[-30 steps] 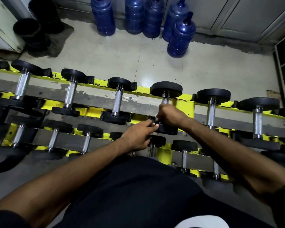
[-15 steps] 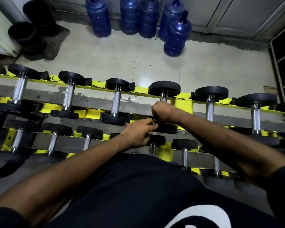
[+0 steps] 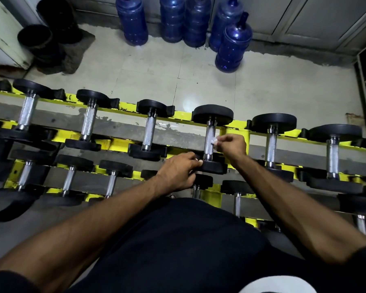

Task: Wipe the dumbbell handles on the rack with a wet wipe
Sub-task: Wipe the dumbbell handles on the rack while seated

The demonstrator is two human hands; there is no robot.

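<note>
- A second ago the right hand was wrapped round the handle of the fourth dumbbell in the top row, hiding most of it. Now it has come off to the handle's right side, and the knurled steel shows along nearly its whole length.
- That hand now pinches a small bunched wet wipe in its fingertips. The wipe touches the right flank of the handle, about halfway along.
- The left hand has hardly shifted. Its fingers stay curled over the edge of the near head of the same dumbbell, apparently steadying it on the yellow rack.
- My reading is that the full-grip pass along this handle is over, and what is left is a touch-up dab or a lift-off (I cannot tell which).
- The wipe is in hand and still at this handle, so this dumbbell looks close to finished.
- The neighbouring handle just to the right is uncovered and untouched by either hand, and would be a sensible next stop.
</note>
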